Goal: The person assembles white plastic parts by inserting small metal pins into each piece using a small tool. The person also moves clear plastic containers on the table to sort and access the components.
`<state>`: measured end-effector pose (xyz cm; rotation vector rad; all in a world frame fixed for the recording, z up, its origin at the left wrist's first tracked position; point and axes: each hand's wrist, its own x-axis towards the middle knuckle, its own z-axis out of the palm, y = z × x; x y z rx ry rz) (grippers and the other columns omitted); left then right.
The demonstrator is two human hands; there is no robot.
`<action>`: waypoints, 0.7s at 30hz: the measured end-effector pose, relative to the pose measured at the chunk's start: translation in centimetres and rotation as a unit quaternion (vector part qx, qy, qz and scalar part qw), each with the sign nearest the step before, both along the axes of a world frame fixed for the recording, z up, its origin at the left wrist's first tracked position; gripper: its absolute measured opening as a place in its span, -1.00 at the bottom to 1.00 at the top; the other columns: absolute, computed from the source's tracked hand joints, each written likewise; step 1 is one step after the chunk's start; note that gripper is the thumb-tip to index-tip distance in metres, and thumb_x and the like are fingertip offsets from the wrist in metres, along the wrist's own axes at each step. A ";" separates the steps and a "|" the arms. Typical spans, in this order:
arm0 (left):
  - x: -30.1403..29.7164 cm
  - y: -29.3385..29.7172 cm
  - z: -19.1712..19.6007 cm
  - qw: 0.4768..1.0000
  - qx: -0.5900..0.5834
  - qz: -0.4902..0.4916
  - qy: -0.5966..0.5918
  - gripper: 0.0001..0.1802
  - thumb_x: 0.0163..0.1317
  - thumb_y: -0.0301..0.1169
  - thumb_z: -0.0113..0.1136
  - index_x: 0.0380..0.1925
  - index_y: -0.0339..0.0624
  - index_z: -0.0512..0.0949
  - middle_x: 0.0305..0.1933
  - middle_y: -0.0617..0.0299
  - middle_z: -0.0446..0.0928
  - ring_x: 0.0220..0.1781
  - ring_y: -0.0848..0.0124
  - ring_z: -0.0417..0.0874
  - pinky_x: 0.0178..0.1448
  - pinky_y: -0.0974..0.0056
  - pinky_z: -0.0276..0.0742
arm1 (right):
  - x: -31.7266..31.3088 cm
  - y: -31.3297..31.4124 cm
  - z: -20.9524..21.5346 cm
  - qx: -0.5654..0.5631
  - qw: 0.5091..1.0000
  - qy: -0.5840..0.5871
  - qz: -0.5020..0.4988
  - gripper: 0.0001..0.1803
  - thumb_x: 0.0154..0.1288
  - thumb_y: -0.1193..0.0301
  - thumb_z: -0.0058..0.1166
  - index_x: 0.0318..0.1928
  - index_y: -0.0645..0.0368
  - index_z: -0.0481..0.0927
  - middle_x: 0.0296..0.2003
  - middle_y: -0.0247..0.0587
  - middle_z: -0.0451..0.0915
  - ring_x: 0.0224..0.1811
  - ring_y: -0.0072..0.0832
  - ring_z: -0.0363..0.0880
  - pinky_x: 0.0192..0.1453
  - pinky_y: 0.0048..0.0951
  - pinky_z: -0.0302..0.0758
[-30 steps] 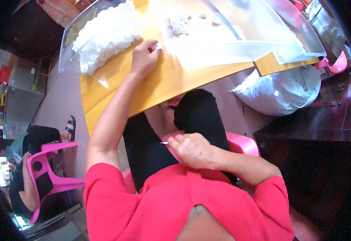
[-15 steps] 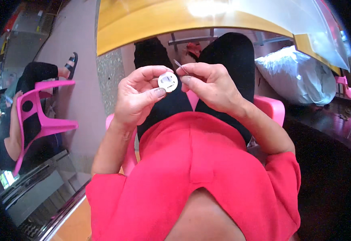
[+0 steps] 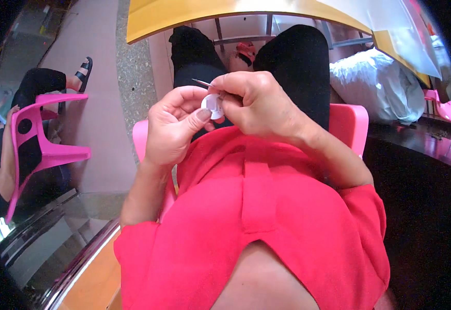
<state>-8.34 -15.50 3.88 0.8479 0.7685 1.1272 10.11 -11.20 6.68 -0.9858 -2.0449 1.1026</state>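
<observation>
Thumb and fingers of our left hand (image 3: 169,126) are clamped on the rim of a round white plastic disc (image 3: 212,107), which we hold between our two hands, over our black trousers (image 3: 293,62). Our right hand (image 3: 260,105) pinches a slim metal tool (image 3: 201,82), whose end juts leftward just above the disc; whether those fingertips also touch the disc, we cannot tell. We sit on a pink plastic chair (image 3: 347,125), facing a yellow tabletop (image 3: 184,19), with a bulging white sack (image 3: 377,88) on our right.
</observation>
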 end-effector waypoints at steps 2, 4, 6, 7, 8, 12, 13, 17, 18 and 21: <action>-0.3 -0.4 0.0 1.000 -0.014 0.008 -0.004 -0.61 0.18 -0.62 0.21 0.04 -0.37 0.44 -0.21 0.06 0.61 -0.20 0.31 0.66 -0.11 0.32 0.62 | -0.2 -0.2 -0.3 0.055 0.998 -0.011 0.002 -0.81 0.17 0.64 0.07 -0.17 0.37 0.59 -0.45 -0.02 0.60 -0.41 -0.43 0.63 -0.35 -0.53 0.53; -0.7 -0.7 0.1 0.999 -0.002 0.031 -0.027 -0.59 0.17 -0.63 0.21 0.06 -0.36 0.44 -0.19 0.06 0.61 -0.19 0.31 0.66 -0.10 0.32 0.61 | -0.3 -0.7 -0.5 0.133 0.990 0.009 -0.051 -0.91 0.13 0.54 0.05 -0.31 0.23 0.55 -0.46 0.09 0.56 -0.41 -0.04 0.59 -0.35 -0.18 0.52; -1.3 -1.0 -0.3 0.997 0.027 0.050 -0.057 -0.54 0.15 -0.64 0.22 0.09 -0.35 0.43 -0.12 0.03 0.60 -0.15 0.30 0.66 -0.05 0.32 0.61 | 0.1 -1.7 -0.5 0.142 0.989 0.006 -0.030 -0.74 0.14 0.62 0.06 -0.11 0.31 0.53 -0.47 0.02 0.55 -0.46 -0.18 0.58 -0.39 -0.32 0.49; -1.6 -1.0 -0.4 0.996 0.026 0.054 -0.058 -0.54 0.15 -0.64 0.22 0.09 -0.35 0.43 -0.12 0.03 0.60 -0.15 0.30 0.66 -0.05 0.32 0.61 | 0.2 -2.2 -0.7 0.146 0.989 0.018 -0.013 -0.69 0.13 0.68 0.06 -0.06 0.37 0.54 -0.47 -0.02 0.56 -0.49 -0.32 0.59 -0.42 -0.46 0.48; -1.9 -1.1 -0.5 0.996 0.035 0.055 -0.059 -0.55 0.14 -0.65 0.23 0.08 -0.35 0.44 -0.10 0.02 0.60 -0.12 0.29 0.66 -0.03 0.31 0.62 | 0.0 -2.6 -1.2 0.159 0.987 0.031 -0.010 -0.66 0.12 0.69 0.07 -0.04 0.36 0.53 -0.52 -0.07 0.52 -0.55 -0.30 0.55 -0.47 -0.42 0.45; -2.0 -1.2 -0.5 0.995 0.047 0.058 -0.070 -0.56 0.12 -0.70 0.22 0.05 -0.36 0.46 -0.08 0.01 0.59 -0.06 0.27 0.66 0.03 0.27 0.63 | -0.2 -3.2 -0.7 0.163 0.985 -0.048 0.036 -0.56 0.07 0.71 0.06 0.03 0.34 0.49 -0.57 -0.10 0.47 -0.58 -0.27 0.51 -0.52 -0.38 0.43; -2.0 -1.2 -0.5 0.995 0.045 0.059 -0.071 -0.56 0.12 -0.70 0.22 0.05 -0.36 0.46 -0.08 0.01 0.59 -0.06 0.27 0.66 0.03 0.27 0.63 | -0.3 -3.2 -0.5 0.176 0.981 -0.078 0.033 -0.57 0.05 0.63 0.08 0.02 0.32 0.49 -0.58 -0.11 0.47 -0.59 -0.24 0.52 -0.54 -0.31 0.45; -1.9 -1.3 -0.7 0.994 0.045 0.063 -0.078 -0.57 0.12 -0.73 0.20 0.04 -0.36 0.46 -0.06 0.02 0.59 -0.02 0.28 0.64 0.05 0.26 0.64 | -0.5 -3.1 -0.7 0.187 0.976 -0.110 0.029 -0.56 0.04 0.53 0.09 0.02 0.29 0.49 -0.59 -0.12 0.48 -0.60 -0.22 0.53 -0.58 -0.24 0.47; -2.0 -1.3 -0.7 0.994 0.048 0.065 -0.076 -0.57 0.12 -0.73 0.20 0.04 -0.37 0.46 -0.05 0.02 0.58 -0.01 0.29 0.64 0.06 0.26 0.63 | -0.5 -3.1 -0.8 0.187 0.976 -0.110 0.031 -0.56 0.04 0.53 0.09 0.02 0.29 0.49 -0.59 -0.12 0.48 -0.60 -0.22 0.53 -0.58 -0.24 0.47; -2.0 -1.2 -0.8 0.994 0.055 0.061 -0.072 -0.58 0.13 -0.73 0.20 0.04 -0.37 0.46 -0.04 0.02 0.57 0.00 0.30 0.63 0.06 0.25 0.63 | -0.6 -3.1 -0.8 0.189 0.975 -0.110 0.027 -0.56 0.03 0.55 0.09 0.02 0.29 0.49 -0.58 -0.12 0.47 -0.60 -0.22 0.52 -0.59 -0.24 0.45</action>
